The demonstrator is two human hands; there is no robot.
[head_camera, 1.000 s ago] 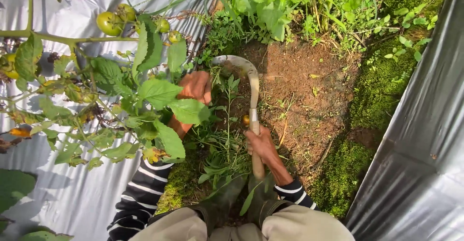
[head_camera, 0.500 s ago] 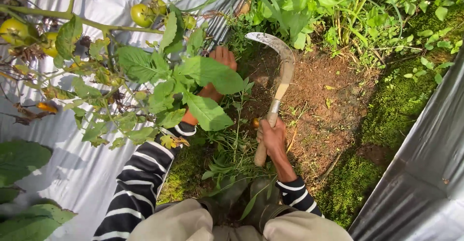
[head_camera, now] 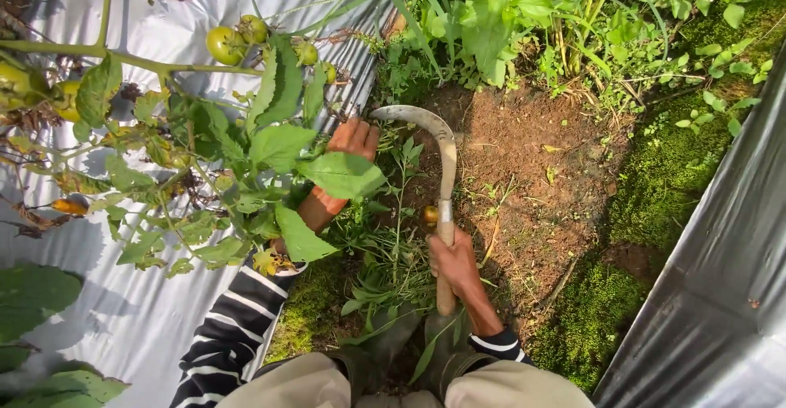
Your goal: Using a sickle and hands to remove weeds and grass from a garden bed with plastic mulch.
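My right hand (head_camera: 453, 262) grips the wooden handle of a sickle (head_camera: 438, 153), whose curved metal blade arcs left over the soil. Its tip lies close to my left hand (head_camera: 354, 139), which reaches into low weeds (head_camera: 391, 236) and is partly hidden by tomato leaves. Whether the left fingers hold stems is hidden. A small orange fruit (head_camera: 430, 214) lies beside the sickle handle. Both sleeves are striped black and white.
A tomato plant (head_camera: 270, 154) with green tomatoes (head_camera: 224, 45) hangs over silver plastic mulch (head_camera: 123, 310) at the left. More silver sheet (head_camera: 720, 236) covers the right. Bare brown soil (head_camera: 524, 162), moss (head_camera: 589, 310) and taller weeds (head_camera: 524, 15) lie ahead.
The sickle has swung down and leftward, its blade tip now near my left hand. My left hand stayed in the weeds; the view shifted slightly.
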